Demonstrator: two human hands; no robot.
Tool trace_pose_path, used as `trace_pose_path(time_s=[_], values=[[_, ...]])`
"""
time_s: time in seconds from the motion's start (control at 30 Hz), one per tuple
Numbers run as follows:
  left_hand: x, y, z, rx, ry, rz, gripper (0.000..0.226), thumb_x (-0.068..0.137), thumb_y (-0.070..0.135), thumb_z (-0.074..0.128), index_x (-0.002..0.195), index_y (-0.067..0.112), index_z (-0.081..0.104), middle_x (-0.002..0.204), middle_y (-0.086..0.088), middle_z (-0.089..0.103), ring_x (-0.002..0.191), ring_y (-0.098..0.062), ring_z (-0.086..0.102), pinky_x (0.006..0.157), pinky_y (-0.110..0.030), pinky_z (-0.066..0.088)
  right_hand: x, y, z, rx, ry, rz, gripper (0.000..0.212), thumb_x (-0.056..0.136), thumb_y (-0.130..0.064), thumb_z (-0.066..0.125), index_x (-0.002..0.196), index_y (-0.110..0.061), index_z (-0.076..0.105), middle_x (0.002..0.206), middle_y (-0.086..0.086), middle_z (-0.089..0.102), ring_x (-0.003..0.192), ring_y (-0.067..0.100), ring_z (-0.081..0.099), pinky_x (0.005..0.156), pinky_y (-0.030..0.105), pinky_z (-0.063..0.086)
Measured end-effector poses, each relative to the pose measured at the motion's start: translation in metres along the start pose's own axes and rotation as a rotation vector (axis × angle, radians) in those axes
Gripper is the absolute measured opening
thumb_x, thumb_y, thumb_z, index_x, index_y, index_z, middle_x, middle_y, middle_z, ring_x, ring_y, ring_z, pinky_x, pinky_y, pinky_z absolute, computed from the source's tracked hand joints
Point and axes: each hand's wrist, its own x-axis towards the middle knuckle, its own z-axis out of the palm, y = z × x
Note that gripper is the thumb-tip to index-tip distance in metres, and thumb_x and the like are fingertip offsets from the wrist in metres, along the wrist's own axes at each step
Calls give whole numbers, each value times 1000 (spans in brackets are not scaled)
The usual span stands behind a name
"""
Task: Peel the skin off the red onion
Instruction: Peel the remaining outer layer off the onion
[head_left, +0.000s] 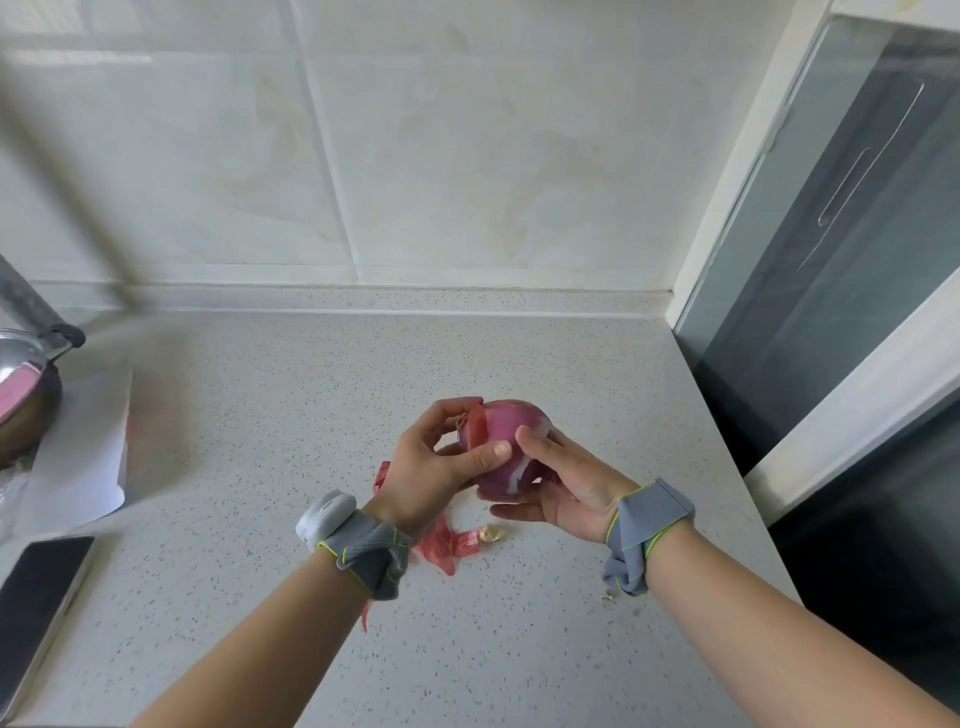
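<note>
I hold a red onion (506, 431) above the speckled counter, between both hands. Much of its shiny purple flesh shows, with a strip of dry reddish skin (475, 426) still on its left side. My left hand (436, 467) grips the onion from the left, thumb across its front and fingers curled over the skin strip. My right hand (566, 483) cups it from below and the right, thumb pressed on its front. Both wrists wear grey bands.
Torn onion skin pieces (447, 545) and a cut root end (493, 534) lie on the counter (260, 415) beneath my hands. A phone (36, 597) lies at the front left, a pot with a lid (21, 384) at the far left. A window frame (831, 415) borders the right edge.
</note>
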Motion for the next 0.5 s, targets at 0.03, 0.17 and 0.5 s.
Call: trace_pose_path(time_s=[0.03, 0.17, 0.5], values=[[1, 1, 0, -41, -5, -13, 45, 58, 21, 82, 98, 18, 63, 120, -12, 57, 99, -32, 64, 75, -43, 59, 0, -1, 2, 10, 14, -23, 98, 33, -45, 91, 119, -16, 54, 106, 17, 63, 81, 31, 69, 66, 38, 60], [7, 5, -5, -55, 23, -10, 23, 69, 19, 67, 91, 12, 65, 113, -10, 62, 92, -26, 63, 65, -31, 60, -3, -3, 4, 0, 73, -73, 55, 61, -24, 73, 113, -22, 54, 107, 11, 60, 87, 26, 65, 66, 35, 60], [15, -7, -8, 130, 206, 87, 9, 83, 2, 60, 77, 6, 66, 76, -9, 66, 65, -17, 66, 52, -21, 56, 3, 4, -6, -118, 55, -55, 76, 46, -28, 80, 117, -25, 53, 114, 5, 59, 89, 25, 67, 64, 34, 59]])
